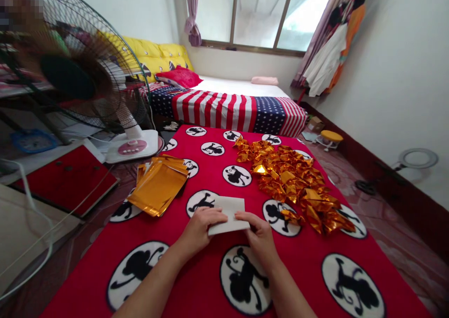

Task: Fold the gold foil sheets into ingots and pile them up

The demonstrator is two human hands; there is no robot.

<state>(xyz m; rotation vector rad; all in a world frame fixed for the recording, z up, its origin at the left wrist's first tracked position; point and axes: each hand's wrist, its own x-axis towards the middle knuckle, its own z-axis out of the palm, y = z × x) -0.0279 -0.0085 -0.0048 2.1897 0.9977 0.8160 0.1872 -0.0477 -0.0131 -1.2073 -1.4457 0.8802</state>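
Note:
Between my two hands is a sheet of paper (229,206), its pale side facing up, held just over the red cloth. My left hand (200,230) grips its left edge, thumb and fingers closed on it. On the right edge, my right hand (260,237) pinches the same sheet. To the left lies a stack of gold foil paper sheets (159,184). A heap of folded gold foil pieces (287,173) spreads over the right side of the cloth, with one small piece (292,216) nearest my right hand.
The red cloth with monkey prints (196,280) covers the surface before me. A standing fan (131,142) is at the left, beside a red board (66,180). A bed with a striped cover (217,110) stands behind. A yellow stool (330,136) and ring-topped stand (417,159) are right.

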